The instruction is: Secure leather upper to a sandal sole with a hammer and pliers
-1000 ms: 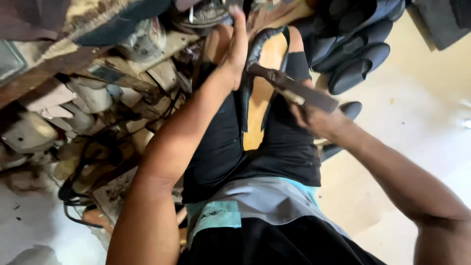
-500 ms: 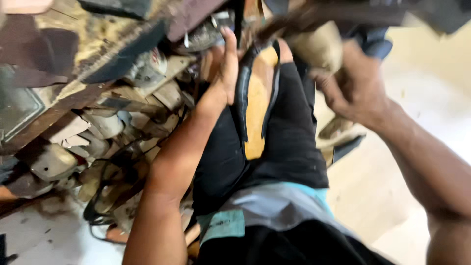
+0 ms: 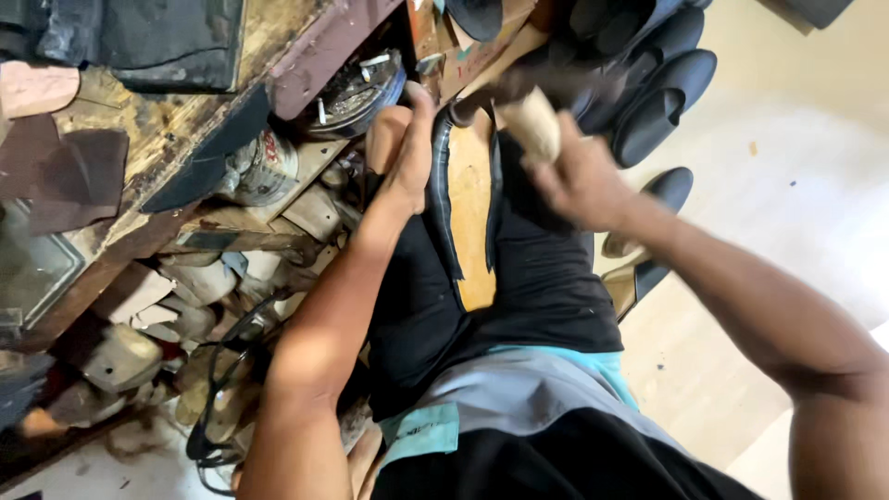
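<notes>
Two hands work over a shoe (image 3: 470,208) that lies sole-up along the person's lap, its tan insole board framed by dark folded-over upper, toe end pointing away toward the cluttered bench. The left hand (image 3: 407,157) presses flat against the shoe's left edge near the toe, fingers wrapped over the rim and pinning it in place. The right hand (image 3: 579,181) is clenched around the pale wooden handle of a hammer (image 3: 530,120), whose dark head blurs just above the toe end of the shoe. A second ago the hammer lay lower and further right, its head near the middle of the sole; half a second ago the right hand had swung it up high; now the head is back down at the toe, so the blows appear to have moved forward along the sole while the left hand has kept the same hold. Judging by this, the pounding of the folded upper looks to be mid-stroke and not finished. A round tin of nails (image 3: 356,88) sits under the bench edge just beside the left hand, and a stack of dark shoes (image 3: 662,83) lies on the floor beyond the right hand.
</notes>
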